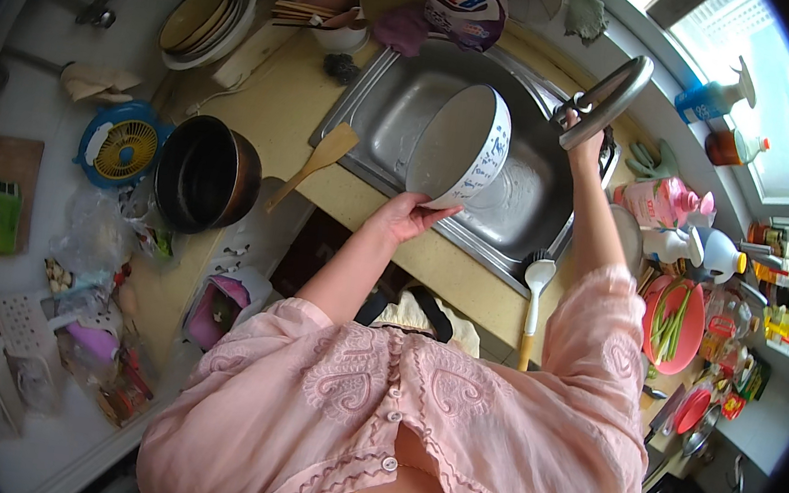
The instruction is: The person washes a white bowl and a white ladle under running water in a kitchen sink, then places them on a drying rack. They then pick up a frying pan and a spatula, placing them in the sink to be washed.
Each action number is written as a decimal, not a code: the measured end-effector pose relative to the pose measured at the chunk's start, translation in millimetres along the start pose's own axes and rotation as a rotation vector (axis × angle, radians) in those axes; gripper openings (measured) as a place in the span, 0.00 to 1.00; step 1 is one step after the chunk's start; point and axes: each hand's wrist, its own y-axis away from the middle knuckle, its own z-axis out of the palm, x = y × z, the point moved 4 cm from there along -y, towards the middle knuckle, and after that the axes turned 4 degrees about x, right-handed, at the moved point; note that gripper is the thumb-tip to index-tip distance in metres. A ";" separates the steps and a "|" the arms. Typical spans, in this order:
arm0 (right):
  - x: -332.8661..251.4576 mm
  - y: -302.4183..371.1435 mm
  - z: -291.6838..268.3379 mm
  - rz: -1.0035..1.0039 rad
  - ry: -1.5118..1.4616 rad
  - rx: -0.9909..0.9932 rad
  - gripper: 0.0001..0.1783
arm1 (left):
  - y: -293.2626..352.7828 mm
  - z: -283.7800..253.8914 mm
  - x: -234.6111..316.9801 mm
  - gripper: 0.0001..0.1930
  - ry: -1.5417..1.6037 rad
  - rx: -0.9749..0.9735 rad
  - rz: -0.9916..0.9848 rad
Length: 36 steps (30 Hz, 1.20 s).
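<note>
A large white bowl (462,141) with blue markings on its outside is tilted over the metal sink (387,108). My left hand (415,217) grips it by the near rim, thumb and fingers closed round the edge. On the right, my right hand (585,142) reaches up to the base of the curved faucet (620,97); the spout partly covers its fingers, so their hold is hidden. Some water shows on the sink's bottom beside the bowl.
A wooden spatula (327,152) lies at the sink's left edge, near a dark pot (207,174). A white-headed brush (536,284) rests at the front right corner. Bottles and a pink basin (672,325) crowd the right counter. Stacked plates (207,22) stand back left.
</note>
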 end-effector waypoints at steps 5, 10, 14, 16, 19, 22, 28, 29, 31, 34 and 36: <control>-81.4 79.5 -23.6 0.723 -0.535 -0.582 0.30 | -12.7 12.9 -17.7 0.16 0.321 -0.205 -0.116; -190.8 80.1 -82.7 0.264 -0.556 -0.377 0.29 | -18.4 27.9 -38.0 0.15 0.655 -0.447 -0.315; -264.5 71.1 -114.8 -0.079 -0.203 -0.207 0.44 | 3.6 51.6 -38.0 0.15 0.683 -0.676 -0.510; -285.6 74.0 -114.4 -0.105 -0.067 -0.193 0.47 | 10.9 61.0 -36.3 0.15 0.656 -0.715 -0.536; -302.2 80.5 -101.2 -0.125 0.046 -0.133 0.50 | 8.1 64.7 -33.2 0.15 0.607 -0.741 -0.533; -320.1 80.7 -101.4 -0.176 0.101 -0.097 0.51 | 11.5 65.0 -27.2 0.15 0.557 -0.747 -0.524; -354.8 76.1 -97.6 -0.309 0.157 -0.018 0.43 | 18.8 58.1 -10.7 0.15 0.459 -0.741 -0.499; -360.1 75.6 -96.7 -0.325 0.151 -0.015 0.42 | 19.2 57.3 -6.3 0.15 0.445 -0.742 -0.488; -367.8 75.9 -97.6 -0.315 0.088 -0.001 0.43 | 20.4 55.9 2.8 0.16 0.410 -0.745 -0.467; -368.5 75.3 -100.2 -0.283 0.011 -0.007 0.44 | 18.7 59.8 10.2 0.16 0.364 -0.745 -0.457; -370.3 72.6 -98.9 -0.284 -0.001 -0.031 0.44 | 14.8 63.9 15.0 0.16 0.328 -0.744 -0.445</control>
